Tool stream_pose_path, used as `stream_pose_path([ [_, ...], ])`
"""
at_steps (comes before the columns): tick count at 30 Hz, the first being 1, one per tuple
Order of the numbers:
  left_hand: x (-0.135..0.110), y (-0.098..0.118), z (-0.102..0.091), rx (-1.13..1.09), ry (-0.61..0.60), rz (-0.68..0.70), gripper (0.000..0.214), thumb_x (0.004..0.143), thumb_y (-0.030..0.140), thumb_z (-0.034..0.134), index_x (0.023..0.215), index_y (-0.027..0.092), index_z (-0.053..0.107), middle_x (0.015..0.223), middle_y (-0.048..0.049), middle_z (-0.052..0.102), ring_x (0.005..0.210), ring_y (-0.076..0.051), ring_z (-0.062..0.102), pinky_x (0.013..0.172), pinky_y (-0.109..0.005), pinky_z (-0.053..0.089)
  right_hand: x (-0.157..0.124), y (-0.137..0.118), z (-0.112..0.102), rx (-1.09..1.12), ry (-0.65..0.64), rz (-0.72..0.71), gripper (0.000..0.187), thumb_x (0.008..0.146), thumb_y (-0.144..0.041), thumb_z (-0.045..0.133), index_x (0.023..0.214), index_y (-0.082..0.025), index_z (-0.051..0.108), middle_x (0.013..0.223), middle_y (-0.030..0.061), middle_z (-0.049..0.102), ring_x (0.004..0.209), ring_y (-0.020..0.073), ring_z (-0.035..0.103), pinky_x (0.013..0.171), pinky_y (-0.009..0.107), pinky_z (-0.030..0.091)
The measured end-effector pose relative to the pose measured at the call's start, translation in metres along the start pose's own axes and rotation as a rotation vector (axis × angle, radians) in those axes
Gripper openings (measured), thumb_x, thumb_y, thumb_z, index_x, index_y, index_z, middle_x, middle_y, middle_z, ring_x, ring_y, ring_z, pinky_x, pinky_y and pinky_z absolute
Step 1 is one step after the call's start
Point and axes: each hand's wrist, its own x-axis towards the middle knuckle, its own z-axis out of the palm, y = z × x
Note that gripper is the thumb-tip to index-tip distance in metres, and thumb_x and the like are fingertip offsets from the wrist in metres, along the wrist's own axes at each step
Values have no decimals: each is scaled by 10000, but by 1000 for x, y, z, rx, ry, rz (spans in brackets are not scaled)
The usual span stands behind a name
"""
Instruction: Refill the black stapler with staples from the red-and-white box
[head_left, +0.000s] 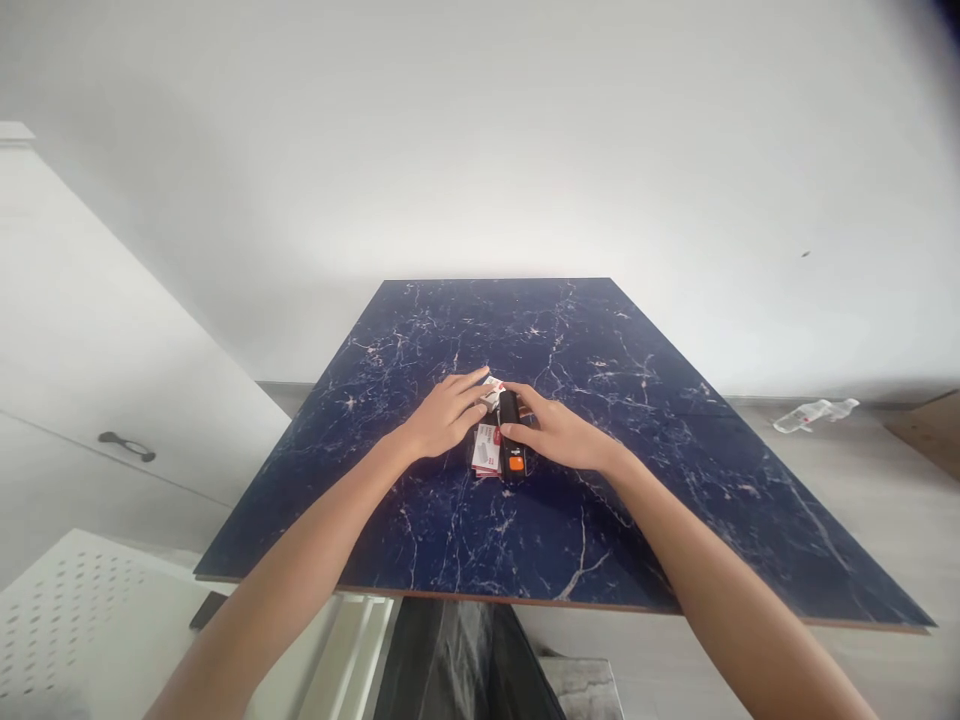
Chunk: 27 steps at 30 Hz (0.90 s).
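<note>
On the dark blue marbled table lies a long black object with an orange patch (515,464) at its near end; its exact kind I cannot make out. My right hand (551,428) is closed around it from the right, thumb across its top and index finger at its far end. Against its left side is a white and red printed packet (487,450), with more red-edged layers beneath. A small white and red piece (493,390) lies at the far end, near the fingertips of both hands. My left hand (447,415) reaches over from the left, fingers stretched and thumb apart, beside the packet.
The blue marbled table (480,540) stands against a white wall. To the left is a white cabinet with a dark handle (127,446), and below it a white perforated panel (71,610). A clear plastic bottle (814,414) lies on the floor at right, near a brown box (930,435).
</note>
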Motion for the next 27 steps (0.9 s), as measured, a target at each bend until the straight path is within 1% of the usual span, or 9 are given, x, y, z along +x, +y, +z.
stream_pose_path([
  [1,2,-4,2,10,-35,9,534,1080,416,227,1546,229,409,1635,-50,329,1500,-264,265,1210,-473,220,0,0,0,4,1,1,692,973,-469,551,1575,-307,252,1387,101,593,1178,280,631,937,465,556],
  [3,5,-8,6,24,-75,37,528,1085,390,220,1533,216,437,1598,-54,400,1476,-252,306,1208,-476,231,0,1,1,10,9,4,675,971,-466,554,1565,-310,274,1381,95,597,1199,281,622,958,470,545],
  [7,1,-3,5,31,-12,83,476,1076,350,281,1374,221,628,1420,-81,584,1336,-259,446,1154,-471,334,0,3,1,5,26,13,664,963,-486,562,1547,-297,309,1405,105,582,1253,296,593,974,466,538],
  [12,-8,3,-5,-106,-75,19,412,1040,334,387,1344,237,649,1472,-103,512,1406,-295,401,1158,-483,358,0,5,1,-5,5,23,708,971,-549,529,1574,-296,259,1445,113,550,1235,296,602,938,456,559],
  [15,-11,3,-11,-178,-153,10,502,984,440,528,1453,262,544,1528,-111,445,1405,-310,421,1147,-478,384,-1,5,0,1,5,16,707,969,-552,535,1571,-299,266,1459,102,542,1253,288,589,972,465,548],
  [17,-13,1,-12,-177,-203,6,790,873,566,666,1559,289,389,1622,-117,297,1472,-350,322,1157,-500,374,-1,5,-1,8,13,9,700,967,-525,549,1568,-294,276,1449,101,553,1269,283,579,995,466,538],
  [20,-15,-4,-8,-132,-287,-21,1213,687,683,788,1637,318,127,1695,-109,54,1546,-408,71,1183,-565,314,-2,5,-1,23,24,1,686,967,-482,561,1565,-288,288,1428,105,570,1270,276,581,1004,461,536],
  [23,-16,-6,-2,-130,-317,-48,1309,662,684,803,1640,318,13,1697,-110,24,1541,-408,112,1185,-562,318,-1,6,0,23,33,0,676,965,-479,565,1558,-288,302,1413,106,581,1262,275,586,1001,461,538],
  [27,-16,-2,2,-139,-285,-61,1325,658,709,790,1636,332,-20,1698,-87,37,1534,-389,169,1198,-532,319,0,8,1,34,22,2,673,969,-481,558,1560,-298,295,1430,99,570,1251,278,593,951,441,565],
])
